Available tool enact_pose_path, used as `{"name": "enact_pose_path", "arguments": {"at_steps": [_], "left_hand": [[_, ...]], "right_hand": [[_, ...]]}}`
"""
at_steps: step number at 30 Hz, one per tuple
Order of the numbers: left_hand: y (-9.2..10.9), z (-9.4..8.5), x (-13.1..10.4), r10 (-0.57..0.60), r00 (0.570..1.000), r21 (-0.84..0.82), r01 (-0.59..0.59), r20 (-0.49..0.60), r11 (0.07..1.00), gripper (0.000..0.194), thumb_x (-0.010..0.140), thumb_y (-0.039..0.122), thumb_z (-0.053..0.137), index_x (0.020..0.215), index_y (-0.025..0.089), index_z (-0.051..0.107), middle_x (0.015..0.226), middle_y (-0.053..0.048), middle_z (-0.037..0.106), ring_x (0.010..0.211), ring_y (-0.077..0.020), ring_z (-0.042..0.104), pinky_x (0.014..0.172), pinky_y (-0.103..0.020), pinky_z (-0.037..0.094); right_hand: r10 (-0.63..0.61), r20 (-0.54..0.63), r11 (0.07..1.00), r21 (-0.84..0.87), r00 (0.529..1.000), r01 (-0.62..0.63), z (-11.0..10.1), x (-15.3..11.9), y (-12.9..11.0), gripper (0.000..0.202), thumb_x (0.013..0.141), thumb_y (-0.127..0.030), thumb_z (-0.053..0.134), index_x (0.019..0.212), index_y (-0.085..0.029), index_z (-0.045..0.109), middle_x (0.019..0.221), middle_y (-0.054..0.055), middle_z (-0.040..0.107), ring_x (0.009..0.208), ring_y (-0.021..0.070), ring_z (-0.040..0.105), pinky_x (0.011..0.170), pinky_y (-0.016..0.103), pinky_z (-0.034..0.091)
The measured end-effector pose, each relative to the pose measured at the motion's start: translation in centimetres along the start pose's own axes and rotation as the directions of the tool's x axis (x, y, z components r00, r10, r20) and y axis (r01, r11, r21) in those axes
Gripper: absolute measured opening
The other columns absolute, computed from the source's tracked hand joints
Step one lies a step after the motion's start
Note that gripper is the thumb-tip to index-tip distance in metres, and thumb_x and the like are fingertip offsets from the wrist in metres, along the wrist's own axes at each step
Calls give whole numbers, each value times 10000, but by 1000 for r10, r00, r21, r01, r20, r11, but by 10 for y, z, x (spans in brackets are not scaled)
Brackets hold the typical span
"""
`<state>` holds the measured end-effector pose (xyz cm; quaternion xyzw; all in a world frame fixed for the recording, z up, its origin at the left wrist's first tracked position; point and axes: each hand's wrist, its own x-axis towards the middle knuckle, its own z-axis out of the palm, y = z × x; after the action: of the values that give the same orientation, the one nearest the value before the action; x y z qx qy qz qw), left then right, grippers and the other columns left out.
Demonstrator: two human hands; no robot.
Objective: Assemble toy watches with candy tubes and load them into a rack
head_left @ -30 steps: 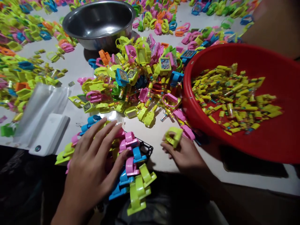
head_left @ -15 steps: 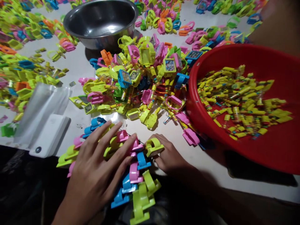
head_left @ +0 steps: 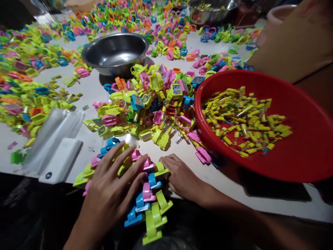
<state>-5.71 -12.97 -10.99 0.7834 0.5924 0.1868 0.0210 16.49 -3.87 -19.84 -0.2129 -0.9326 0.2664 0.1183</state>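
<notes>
My left hand (head_left: 111, 187) lies spread, palm down, across a cluster of plastic toy watches at the table's front edge. Pink, blue and yellow-green straps show between and beyond its fingers; a blue toy watch (head_left: 134, 217) and a yellow-green toy watch (head_left: 151, 225) extend past the edge. On the cluster's right side, my right hand (head_left: 182, 178) is closed with curled fingers against a yellow-green toy watch (head_left: 161, 169). Its fingertips are partly hidden. Just beyond both hands rises a heap of toy watches (head_left: 156, 86) mixed with candy tubes.
At the right stands a red basin (head_left: 304, 146) holding yellow-capped candy tubes (head_left: 244, 121). A steel bowl (head_left: 114, 52) sits behind the heap. Clear plastic bags (head_left: 56, 132) and a white device (head_left: 61, 161) lie left. A cardboard box (head_left: 293, 41) is at far right.
My right hand has brought the yellow-green toy watch leftward and down against the cluster's edge. The left hand keeps its place on the watches. The camera view has tilted upward, showing more of the table.
</notes>
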Motion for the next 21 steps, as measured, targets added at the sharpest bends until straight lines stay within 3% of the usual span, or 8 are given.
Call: {"name": "enact_pose_path", "arguments": {"at_steps": [3, 8, 18, 21], "left_hand": [[1, 1, -1, 41, 999, 18, -41, -2, 999, 483, 1038, 197, 614, 1509, 284, 550, 1616, -108, 491, 1557, -376, 362, 1193, -654, 437], [5, 2, -1, 100, 995, 22, -100, 4, 995, 457, 1032, 196, 626, 1478, 279, 569, 1623, -140, 471, 1564, -367, 353, 1162, -671, 465], [15, 4, 2, 146, 989, 10, -146, 0, 989, 377, 1032, 193, 628, 1403, 253, 600, 1549, -143, 532, 1555, -346, 359, 1175, -655, 470], [18, 3, 1, 146, 989, 6, -146, 14, 989, 367, 1032, 196, 627, 1394, 250, 599, 1565, -144, 513, 1567, -356, 334, 1176, -657, 472]], "right_hand": [[11, 12, 999, -33, 1000, -11, 2, -8, -5, 269, 788, 17, 578, 1001, -132, 649, 1002, 100, 680, 897, 260, 583, 834, 396, 451], [71, 5, 994, -83, 997, -70, 0, -20, -18, 393, 699, 33, 552, 1049, -117, 650, 1013, 97, 675, 899, 258, 574, 841, 401, 425], [127, 29, 984, -131, 991, -123, 0, -39, -28, 313, 770, 30, 535, 991, -158, 654, 1047, 104, 680, 938, 272, 569, 844, 422, 399], [163, 36, 980, -118, 986, -158, -2, -43, -33, 352, 717, 43, 531, 978, -167, 641, 1022, 92, 680, 911, 269, 574, 852, 419, 421]]}}
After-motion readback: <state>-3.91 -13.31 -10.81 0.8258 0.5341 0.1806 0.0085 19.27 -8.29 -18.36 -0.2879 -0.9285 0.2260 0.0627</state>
